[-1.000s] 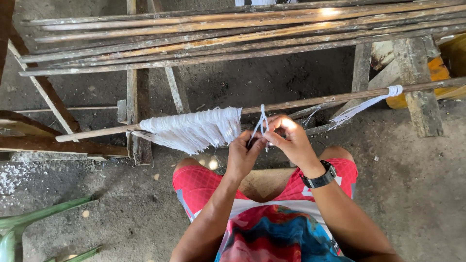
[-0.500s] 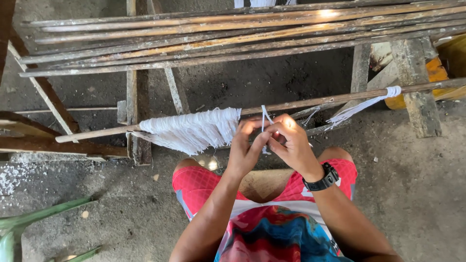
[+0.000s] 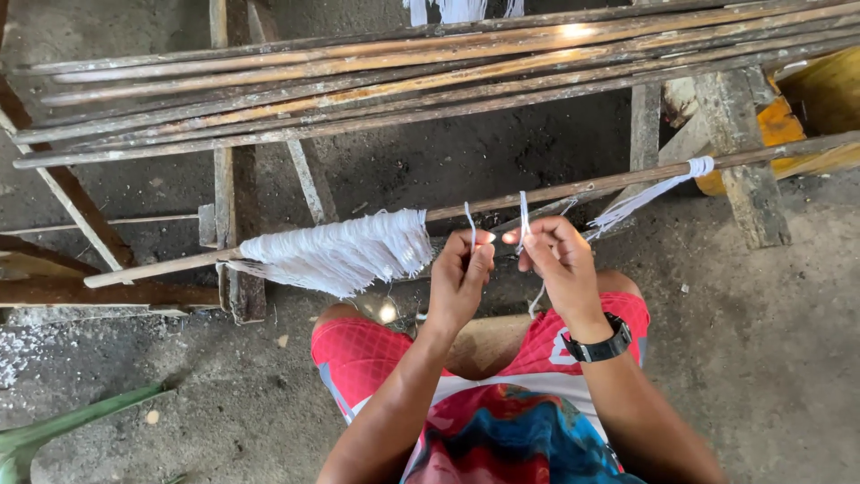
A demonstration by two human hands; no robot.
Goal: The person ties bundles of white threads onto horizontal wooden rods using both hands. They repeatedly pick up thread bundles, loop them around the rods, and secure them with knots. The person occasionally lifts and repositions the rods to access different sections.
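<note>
Rough grey concrete floor [image 3: 770, 358]; thin brown wooden rod [image 3: 573, 186] bearing fluffy white yarn bundle [image 3: 340, 253]. Left hand [image 3: 459, 280], right hand [image 3: 557, 262] each pinching thin white string strand [image 3: 524, 215].

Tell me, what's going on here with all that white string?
A seated person is working white string onto a long wooden pole that lies across in front of their knees. The left hand and right hand each pinch a white strand just below the pole. To the left, a thick bunch of white threads already hangs from it, and a smaller tied bundle sits further right. More poles lie stacked beyond.
</note>
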